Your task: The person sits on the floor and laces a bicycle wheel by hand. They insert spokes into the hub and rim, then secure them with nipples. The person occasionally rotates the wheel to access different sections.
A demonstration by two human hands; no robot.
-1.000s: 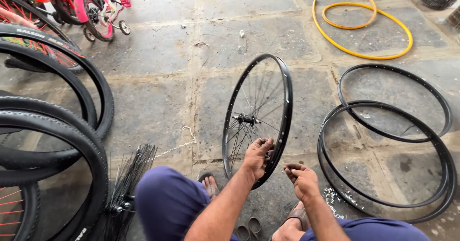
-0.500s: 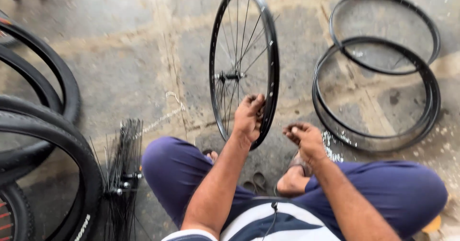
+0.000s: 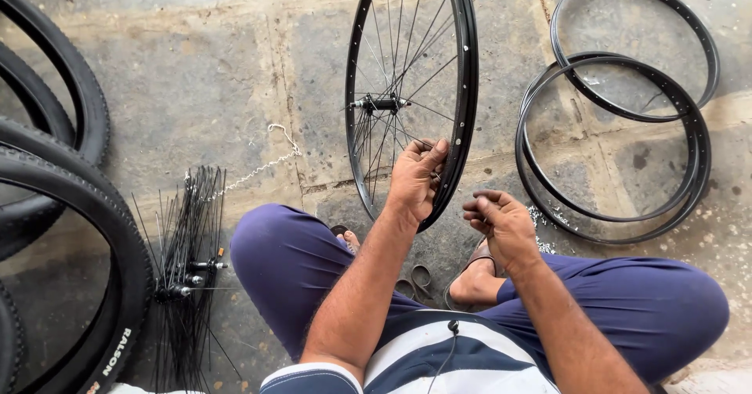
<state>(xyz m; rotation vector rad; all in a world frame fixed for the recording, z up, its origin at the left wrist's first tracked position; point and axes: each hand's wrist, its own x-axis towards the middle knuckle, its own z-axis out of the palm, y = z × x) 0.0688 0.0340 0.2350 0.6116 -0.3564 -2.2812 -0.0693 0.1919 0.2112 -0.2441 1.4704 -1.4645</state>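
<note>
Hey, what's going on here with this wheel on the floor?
A person sits on a stone floor with a spoked bicycle wheel standing upright before them. The left hand grips the rim near its lower edge; the right hand hovers just beside it, fingers curled. Two bare rims lie to the right, a bundle of loose spokes and several tyres to the left.

The top of the wheel (image 3: 413,88) above the left hand (image 3: 415,178) runs off the picture's top edge. The left hand's fingertips hide behind the rim. The right hand (image 3: 501,222) is curled up, maybe pinching something too small to see. Far left of both hands, the tyres (image 3: 70,206) are cut off by the edge.
</note>
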